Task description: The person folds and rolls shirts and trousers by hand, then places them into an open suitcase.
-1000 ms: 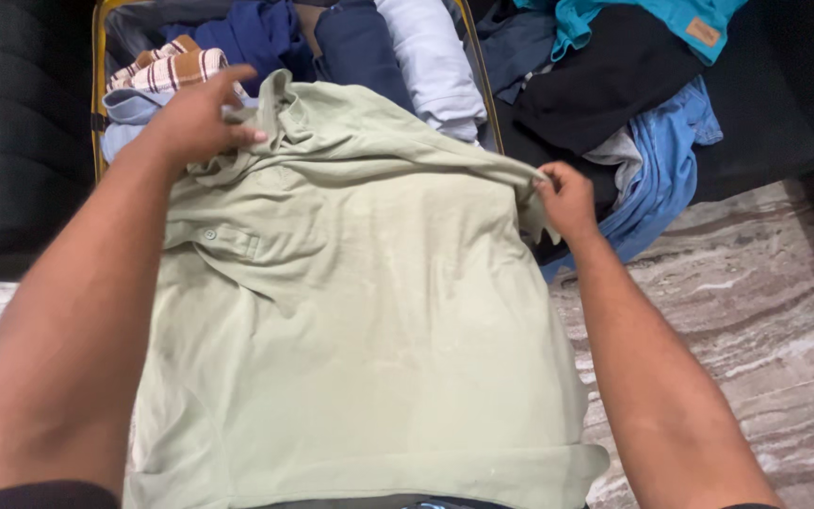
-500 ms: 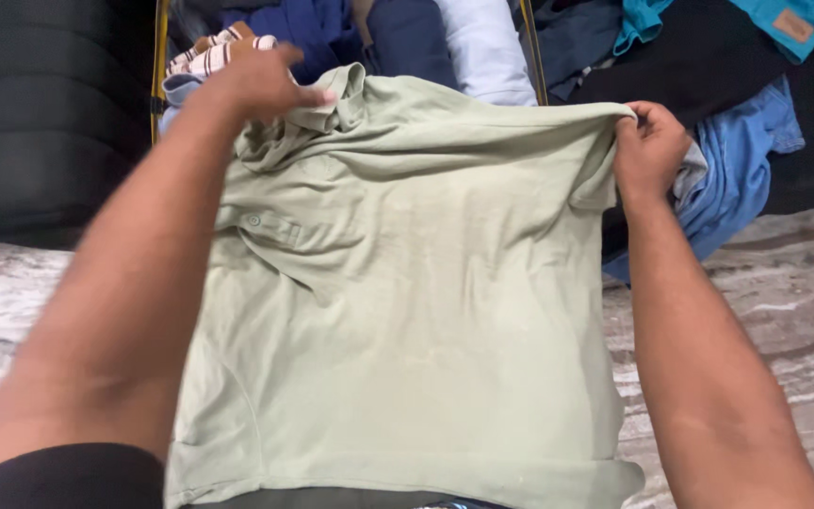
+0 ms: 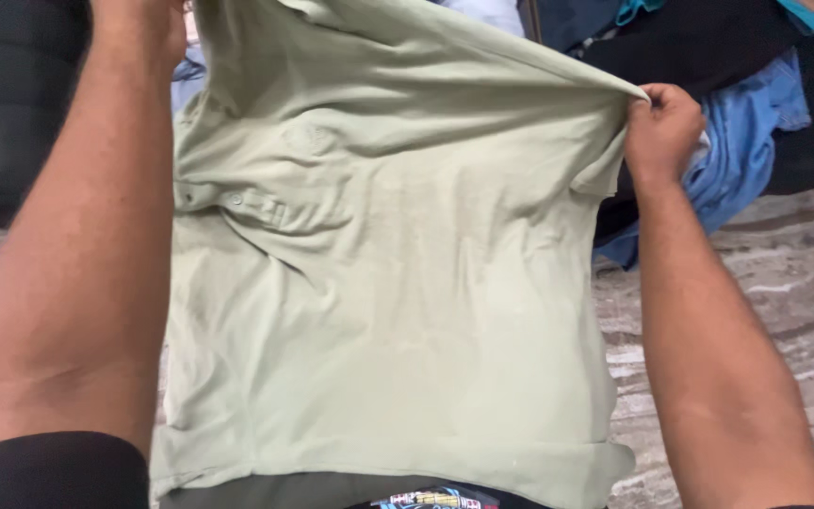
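A pale green polo shirt (image 3: 398,264) is stretched out in front of me, its button placket at the left. My right hand (image 3: 663,130) pinches the shirt's right shoulder edge. My left hand (image 3: 143,21) is at the top edge of the view, mostly cut off, raised at the shirt's collar side and seemingly gripping it. The shirt's hem hangs toward my lap at the bottom.
Behind the shirt lie a blue denim garment (image 3: 746,141), a black garment (image 3: 699,47) and a teal one (image 3: 807,9) at the upper right. A dark couch (image 3: 11,104) is at the left. Grey marbled floor (image 3: 784,311) shows at the right.
Both hands have lifted the green shirt higher and pulled it wider. My left hand has risen to the top edge of the view. The suitcase of clothes is now hidden behind the shirt.
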